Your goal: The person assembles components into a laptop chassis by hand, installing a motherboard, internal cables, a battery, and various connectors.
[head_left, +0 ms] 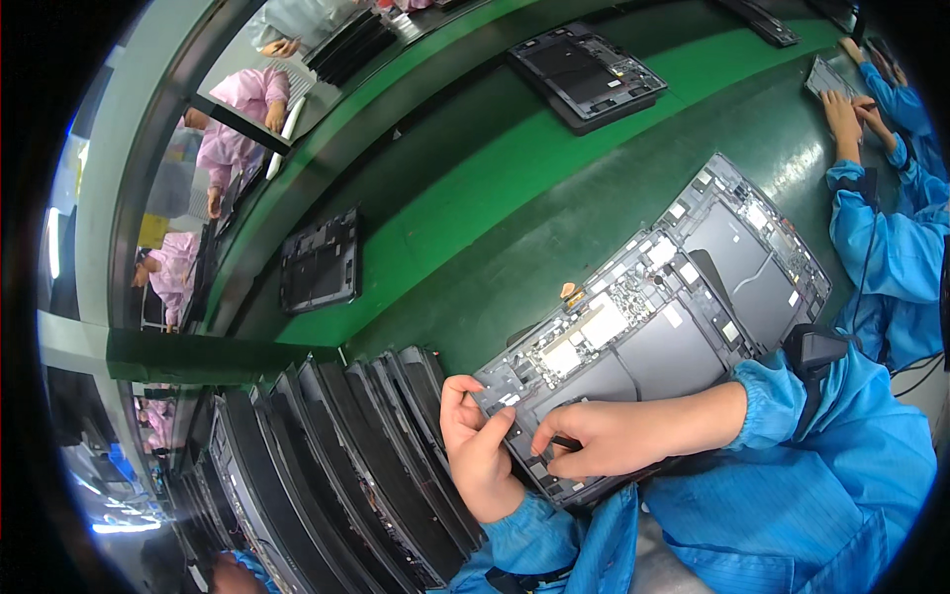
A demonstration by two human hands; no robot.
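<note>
An opened flat electronic device [643, 366], a grey tablet-like body with bare circuit boards along its far side, lies tilted before me. My left hand [480, 450] grips its near left corner, thumb on top and fingers around the edge. Over the same corner, my right hand [623, 436] is closed, thumb and fingers pinched at a small dark part that I cannot make out. Behind it to the right, a second opened device [757, 257] overlaps or touches the first one.
Several dark device bodies [327, 445] stand on edge in a row at left. More opened devices [589, 74] [322, 259] rest on the green bench [475, 247]. At right, a co-worker's hands [846, 119] handle another device. People in pink work beyond the frame post.
</note>
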